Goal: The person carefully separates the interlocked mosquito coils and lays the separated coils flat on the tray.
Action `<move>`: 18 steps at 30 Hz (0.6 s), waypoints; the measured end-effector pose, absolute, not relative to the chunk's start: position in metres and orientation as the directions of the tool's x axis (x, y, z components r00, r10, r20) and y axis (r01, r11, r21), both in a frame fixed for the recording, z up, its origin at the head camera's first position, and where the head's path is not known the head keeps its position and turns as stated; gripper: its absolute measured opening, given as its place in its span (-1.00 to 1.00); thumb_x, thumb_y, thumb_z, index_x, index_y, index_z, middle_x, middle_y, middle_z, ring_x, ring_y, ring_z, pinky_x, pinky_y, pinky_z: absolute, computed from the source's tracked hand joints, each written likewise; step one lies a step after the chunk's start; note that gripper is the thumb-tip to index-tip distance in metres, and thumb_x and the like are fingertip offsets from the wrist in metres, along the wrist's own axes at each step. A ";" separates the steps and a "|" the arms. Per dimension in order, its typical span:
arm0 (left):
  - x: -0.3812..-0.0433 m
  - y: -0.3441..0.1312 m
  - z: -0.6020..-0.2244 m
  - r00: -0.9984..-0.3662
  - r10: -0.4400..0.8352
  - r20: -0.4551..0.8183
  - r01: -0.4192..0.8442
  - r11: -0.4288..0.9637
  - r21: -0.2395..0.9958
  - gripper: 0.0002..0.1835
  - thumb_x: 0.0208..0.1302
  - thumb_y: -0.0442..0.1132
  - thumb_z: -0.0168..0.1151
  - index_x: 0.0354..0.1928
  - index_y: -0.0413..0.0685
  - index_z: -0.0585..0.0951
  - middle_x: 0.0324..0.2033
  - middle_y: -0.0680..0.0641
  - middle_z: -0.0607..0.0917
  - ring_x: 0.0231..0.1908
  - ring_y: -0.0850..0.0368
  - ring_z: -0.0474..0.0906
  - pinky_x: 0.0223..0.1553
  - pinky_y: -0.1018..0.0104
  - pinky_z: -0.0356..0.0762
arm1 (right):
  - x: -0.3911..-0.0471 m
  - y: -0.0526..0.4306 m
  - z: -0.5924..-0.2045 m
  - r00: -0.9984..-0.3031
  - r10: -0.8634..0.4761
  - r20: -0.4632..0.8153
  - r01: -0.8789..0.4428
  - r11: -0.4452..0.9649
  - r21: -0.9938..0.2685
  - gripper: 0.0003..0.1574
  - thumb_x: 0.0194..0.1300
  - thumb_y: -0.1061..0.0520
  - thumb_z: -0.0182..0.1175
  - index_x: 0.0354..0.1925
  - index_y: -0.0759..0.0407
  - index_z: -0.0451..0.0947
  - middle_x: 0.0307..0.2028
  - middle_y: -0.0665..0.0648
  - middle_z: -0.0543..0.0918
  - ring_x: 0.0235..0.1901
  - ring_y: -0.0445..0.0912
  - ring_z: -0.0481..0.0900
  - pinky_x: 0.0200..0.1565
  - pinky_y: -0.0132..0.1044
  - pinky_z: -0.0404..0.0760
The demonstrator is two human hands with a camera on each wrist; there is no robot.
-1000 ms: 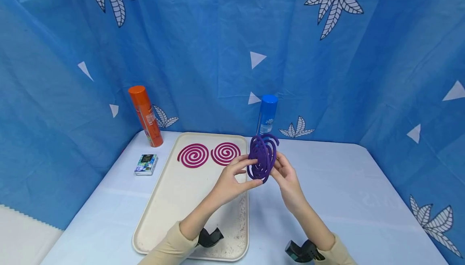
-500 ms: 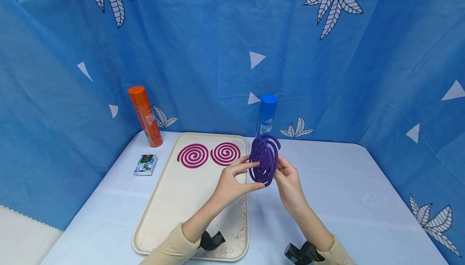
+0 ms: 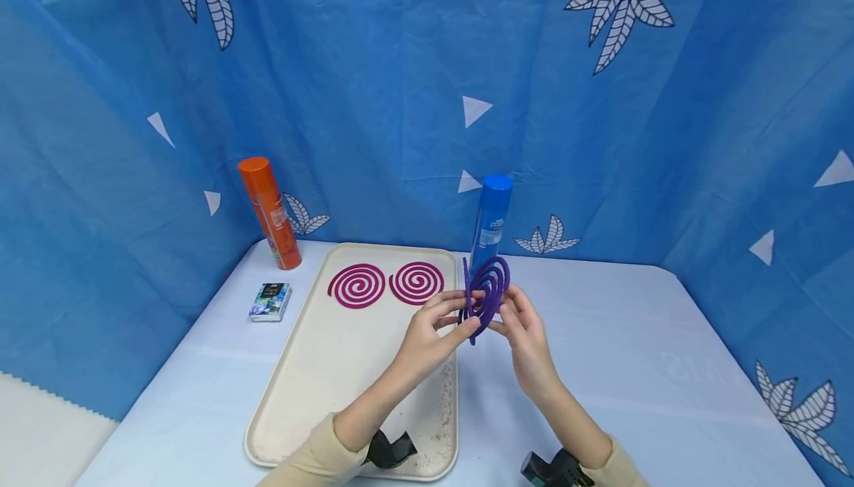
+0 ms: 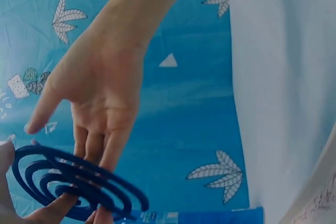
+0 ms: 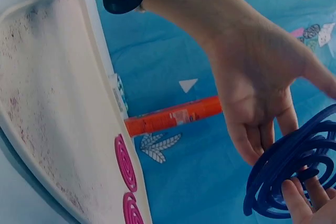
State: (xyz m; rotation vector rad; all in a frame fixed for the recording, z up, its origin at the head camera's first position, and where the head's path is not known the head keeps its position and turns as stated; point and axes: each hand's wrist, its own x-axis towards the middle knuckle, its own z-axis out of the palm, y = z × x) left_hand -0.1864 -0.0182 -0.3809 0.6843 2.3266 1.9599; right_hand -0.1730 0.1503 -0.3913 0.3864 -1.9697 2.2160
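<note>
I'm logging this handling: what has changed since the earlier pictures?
The purple coil has turned between the left hand and right hand, a thin upright strand now showing on its left; the left thumb has moved up. Both hands keep hold. Magenta coils, tray, box, orange can and blue can stayed put.

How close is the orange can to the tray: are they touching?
Apart. The head view shows it: a strip of pale table lies between the foot of the orange can and the tray.
</note>
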 end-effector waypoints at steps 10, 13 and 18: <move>-0.184 -0.012 -0.384 -0.955 0.129 0.266 0.254 -0.103 0.962 -0.43 0.19 -0.39 0.23 0.26 -0.19 0.36 -0.04 -0.34 0.66 -0.01 -0.15 0.64 -0.03 0.38 0.64 | -0.167 0.141 -0.386 -0.969 0.182 0.165 -0.207 -0.244 -0.948 -0.38 0.21 0.44 0.14 0.24 0.30 0.29 0.03 0.01 0.53 -0.07 -0.24 0.64 0.01 -0.40 0.63; -0.187 -0.011 -0.387 -0.965 0.073 0.250 0.238 -0.145 0.960 -0.31 0.16 -0.47 0.20 0.34 -0.07 0.26 -0.06 -0.36 0.67 -0.04 -0.14 0.66 -0.05 0.39 0.64 | -0.169 0.142 -0.386 -0.966 0.223 0.133 -0.198 -0.303 -0.932 -0.45 0.24 0.49 0.05 0.21 0.35 0.28 -0.01 0.09 0.47 -0.18 -0.25 0.67 -0.04 -0.38 0.66; -0.193 -0.013 -0.389 -0.976 -0.009 0.218 0.212 -0.263 0.941 -0.29 0.18 -0.51 0.14 0.38 -0.06 0.21 -0.04 -0.40 0.64 -0.13 0.07 0.70 -0.08 0.34 0.66 | -0.173 0.146 -0.387 -0.962 0.266 0.058 -0.146 -0.322 -0.935 -0.30 0.28 0.47 -0.01 0.33 0.18 0.11 0.00 0.12 0.47 -0.21 -0.26 0.65 -0.04 -0.33 0.67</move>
